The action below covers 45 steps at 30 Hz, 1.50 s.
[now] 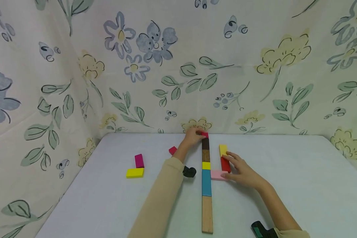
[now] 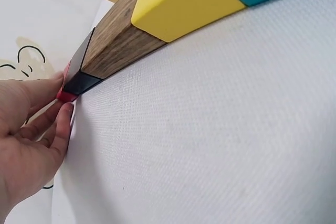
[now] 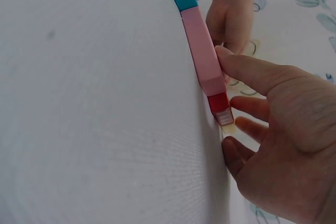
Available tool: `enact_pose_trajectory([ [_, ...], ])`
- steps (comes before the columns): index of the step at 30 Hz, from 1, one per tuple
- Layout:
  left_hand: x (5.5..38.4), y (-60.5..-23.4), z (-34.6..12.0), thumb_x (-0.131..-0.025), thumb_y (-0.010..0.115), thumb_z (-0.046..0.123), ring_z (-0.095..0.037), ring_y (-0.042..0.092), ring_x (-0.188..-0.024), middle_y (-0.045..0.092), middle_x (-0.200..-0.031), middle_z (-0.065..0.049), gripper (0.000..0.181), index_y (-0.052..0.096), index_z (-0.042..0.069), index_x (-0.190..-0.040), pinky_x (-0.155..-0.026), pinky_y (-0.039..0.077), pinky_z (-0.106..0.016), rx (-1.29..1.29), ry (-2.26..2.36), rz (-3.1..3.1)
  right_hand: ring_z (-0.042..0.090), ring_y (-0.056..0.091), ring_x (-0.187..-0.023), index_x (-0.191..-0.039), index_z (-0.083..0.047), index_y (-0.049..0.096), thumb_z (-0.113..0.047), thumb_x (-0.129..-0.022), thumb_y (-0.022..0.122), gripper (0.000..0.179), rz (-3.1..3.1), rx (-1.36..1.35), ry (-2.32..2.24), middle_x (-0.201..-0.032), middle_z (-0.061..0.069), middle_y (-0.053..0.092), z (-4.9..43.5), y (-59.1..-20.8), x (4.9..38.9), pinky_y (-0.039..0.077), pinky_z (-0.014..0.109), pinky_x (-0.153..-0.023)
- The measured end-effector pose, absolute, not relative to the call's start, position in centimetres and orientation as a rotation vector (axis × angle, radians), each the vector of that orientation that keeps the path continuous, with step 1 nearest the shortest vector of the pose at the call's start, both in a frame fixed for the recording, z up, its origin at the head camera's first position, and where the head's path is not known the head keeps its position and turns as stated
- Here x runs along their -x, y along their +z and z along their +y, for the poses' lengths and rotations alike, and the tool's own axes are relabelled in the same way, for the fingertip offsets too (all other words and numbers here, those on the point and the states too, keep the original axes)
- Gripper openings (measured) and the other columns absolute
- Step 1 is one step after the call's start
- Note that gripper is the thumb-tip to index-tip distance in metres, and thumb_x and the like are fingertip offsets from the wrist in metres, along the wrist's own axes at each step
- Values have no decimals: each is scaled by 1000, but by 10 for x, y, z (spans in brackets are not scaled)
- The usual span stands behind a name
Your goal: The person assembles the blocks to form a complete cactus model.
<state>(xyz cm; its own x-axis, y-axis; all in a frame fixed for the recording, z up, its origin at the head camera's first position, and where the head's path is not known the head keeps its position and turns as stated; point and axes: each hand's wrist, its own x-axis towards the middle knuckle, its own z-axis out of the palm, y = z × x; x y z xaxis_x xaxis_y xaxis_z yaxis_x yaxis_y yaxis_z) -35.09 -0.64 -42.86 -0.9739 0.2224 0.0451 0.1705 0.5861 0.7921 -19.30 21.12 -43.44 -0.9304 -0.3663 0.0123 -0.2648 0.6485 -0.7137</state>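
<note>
A straight row of blocks runs away from me: a light wooden block [image 1: 207, 215], a blue block [image 1: 206, 183], a yellow block [image 1: 206, 166], a brown wood-grain block [image 2: 118, 30] and a dark block [image 1: 205, 143]. At its far end my left hand [image 1: 193, 137] pinches a small red block [image 2: 66, 96] between thumb and fingers. A pink block [image 1: 216, 175] juts right from the blue one, followed by a red block [image 1: 225, 164] and another yellow block [image 1: 223, 149] leading away. My right hand [image 1: 241, 170] touches this branch, thumb at the pink block, fingers relaxed beside the red.
Left of the row lie a magenta block [image 1: 139, 161], a yellow block [image 1: 135, 173] and a reddish block [image 1: 173, 150] close to my left forearm. A floral cloth [image 1: 178, 66] hangs behind the white table [image 1: 107, 205].
</note>
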Motion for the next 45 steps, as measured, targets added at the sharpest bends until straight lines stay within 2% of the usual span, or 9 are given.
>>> enact_pose_trajectory([
  [9, 356, -432, -7, -103, 68, 7, -31, 64, -124, 72, -129, -18, 27, 73, -2, -127, -108, 52, -39, -356, 1339, 2780, 57, 26, -150, -157, 1, 44, -32, -90, 81, 83, 2737, 514, -1130, -166, 31, 28, 211, -434, 194, 42, 75, -108],
  [15, 356, -430, -6, -103, 67, 7, -31, 64, -125, 71, -130, -18, 27, 74, -2, -128, -107, 52, -38, -366, 1325, 2776, 57, 25, -150, -156, 2, 44, -31, -91, 80, 82, 2722, 521, -1147, -166, 31, 28, 210, -432, 194, 38, 77, -110],
  [27, 353, -428, -6, -104, 65, 6, -32, 63, -125, 70, -132, -18, 27, 73, -2, -129, -108, 52, -39, -375, 1340, 2749, 57, 26, -149, -156, 2, 44, -31, -89, 82, 84, 2737, 504, -1126, -165, 31, 28, 210, -433, 194, 43, 75, -106],
  [45, 352, -428, -7, -104, 65, 4, -31, 63, -125, 71, -132, -18, 27, 72, -2, -129, -109, 51, -39, -370, 1341, 2741, 57, 25, -150, -156, 2, 44, -31, -90, 81, 83, 2722, 492, -1136, -166, 31, 28, 210, -431, 193, 40, 76, -108],
])
